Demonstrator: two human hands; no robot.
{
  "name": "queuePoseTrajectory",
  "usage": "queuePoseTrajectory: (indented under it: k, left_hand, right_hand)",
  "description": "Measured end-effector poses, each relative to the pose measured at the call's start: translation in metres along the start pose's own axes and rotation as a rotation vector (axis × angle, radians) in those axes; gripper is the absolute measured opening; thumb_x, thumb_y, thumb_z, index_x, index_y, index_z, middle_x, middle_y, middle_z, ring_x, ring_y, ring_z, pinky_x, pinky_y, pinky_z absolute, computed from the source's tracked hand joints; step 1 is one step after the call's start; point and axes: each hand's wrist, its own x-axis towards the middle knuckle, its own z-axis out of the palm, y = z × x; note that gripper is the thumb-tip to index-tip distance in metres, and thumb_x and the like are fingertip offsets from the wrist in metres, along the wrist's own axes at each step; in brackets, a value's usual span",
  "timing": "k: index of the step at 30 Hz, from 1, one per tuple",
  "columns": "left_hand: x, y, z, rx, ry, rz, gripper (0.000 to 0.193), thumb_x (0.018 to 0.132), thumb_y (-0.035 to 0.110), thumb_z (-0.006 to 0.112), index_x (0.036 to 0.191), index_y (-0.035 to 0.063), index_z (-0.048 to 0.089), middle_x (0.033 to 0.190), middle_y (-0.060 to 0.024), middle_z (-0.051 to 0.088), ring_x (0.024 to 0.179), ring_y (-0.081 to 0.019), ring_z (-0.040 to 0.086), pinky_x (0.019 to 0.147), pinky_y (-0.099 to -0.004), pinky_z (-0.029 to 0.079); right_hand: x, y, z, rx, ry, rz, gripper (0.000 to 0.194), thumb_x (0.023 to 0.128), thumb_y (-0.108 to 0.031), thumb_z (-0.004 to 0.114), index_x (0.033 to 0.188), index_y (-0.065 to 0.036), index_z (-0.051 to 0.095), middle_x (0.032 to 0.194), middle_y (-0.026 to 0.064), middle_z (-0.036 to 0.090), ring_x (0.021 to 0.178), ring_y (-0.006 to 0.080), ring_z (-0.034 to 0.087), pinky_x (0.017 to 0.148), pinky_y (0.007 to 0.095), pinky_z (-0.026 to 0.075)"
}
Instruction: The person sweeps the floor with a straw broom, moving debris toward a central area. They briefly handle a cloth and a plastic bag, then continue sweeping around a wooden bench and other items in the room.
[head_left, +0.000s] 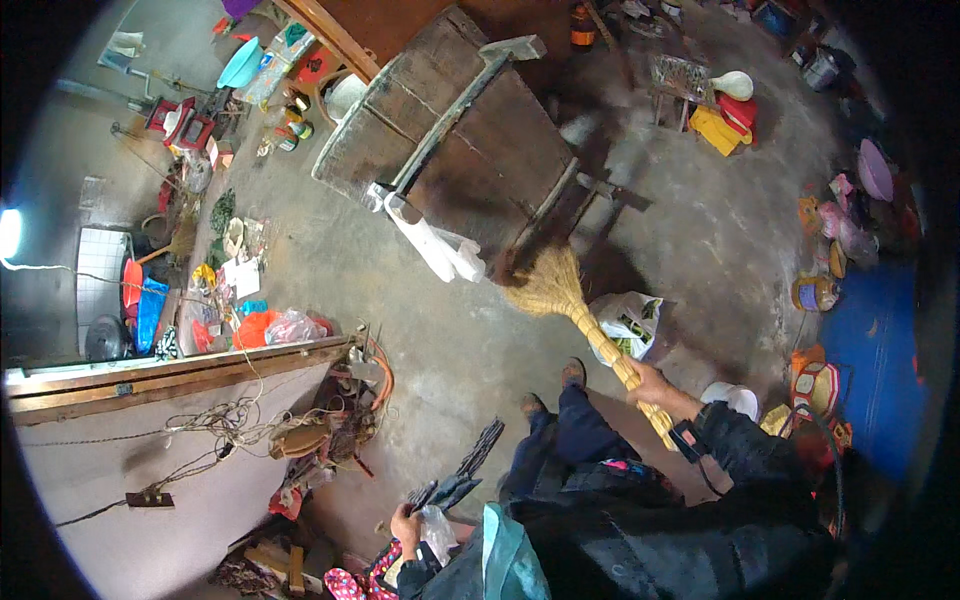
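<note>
My right hand (651, 384) grips the bound handle of a straw broom (589, 326). The broom's bristles fan out against the lower end of a large, dark, tapered wooden container (487, 150). A white plastic bag (435, 244) hangs from the bar across that container. At the bottom, my left hand (407, 525) is closed on dark striped fabric (454, 489), with a clear plastic bag (437, 532) beside its fingers. A light teal cloth (510, 555) lies against my dark clothing. A white bag with green print (631, 324) sits on the floor near the broom handle.
Tangled cords (217, 424) hang over a wood-edged pale panel (150, 465) at left. Bottles (294, 124) stand at upper left. A low stool (679, 79) with yellow cloth (716, 131) beside it stands at upper right. A white bucket (731, 397) and a blue surface (870, 360) are at right.
</note>
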Motion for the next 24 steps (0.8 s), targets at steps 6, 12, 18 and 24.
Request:
queuePoseTrajectory:
  k: [6,12,18,24]
  left_hand:
    - [0.047,0.014,0.001,-0.066,0.010,0.040,0.026,0.064,0.005,0.064,0.089,0.0053,0.064,0.082,-0.0109,0.066,0.077,-0.0226,0.065,0.073,-0.0306,0.049]
    - [0.053,0.017,-0.001,-0.108,0.000,0.132,0.028,0.064,0.008,0.066,0.092,0.0054,0.064,0.084,-0.0107,0.067,0.078,-0.0217,0.065,0.075,-0.0303,0.049]
    - [0.049,0.007,-0.015,-0.009,-0.032,0.092,0.027,0.064,0.007,0.067,0.090,0.0062,0.065,0.084,-0.0107,0.067,0.078,-0.0216,0.064,0.074,-0.0301,0.049]
    - [0.045,0.006,-0.020,0.053,-0.058,0.031,0.030,0.064,0.006,0.066,0.093,0.0036,0.064,0.088,-0.0139,0.066,0.083,-0.0255,0.064,0.075,-0.0313,0.048]
  right_hand:
    - [-0.048,-0.017,-0.034,0.263,0.230,-0.076,0.092,0.058,0.003,0.066,0.139,-0.016,0.027,0.084,0.0076,0.057,0.061,0.0139,0.056,0.052,0.0289,0.048]
    - [-0.007,-0.046,-0.024,0.634,0.295,0.020,0.090,0.061,0.005,0.060,0.141,-0.014,0.022,0.090,0.0094,0.055,0.056,0.0152,0.053,0.047,0.0282,0.045]
    - [0.000,-0.032,0.046,0.174,0.045,-0.160,0.092,0.057,0.003,0.061,0.140,-0.009,0.023,0.101,0.0132,0.056,0.057,0.0181,0.055,0.050,0.0295,0.046]
    - [-0.062,0.004,-0.013,0.180,0.073,-0.085,0.091,0.057,0.001,0.063,0.139,-0.012,0.028,0.094,0.0087,0.057,0.072,0.0151,0.056,0.060,0.0270,0.046]
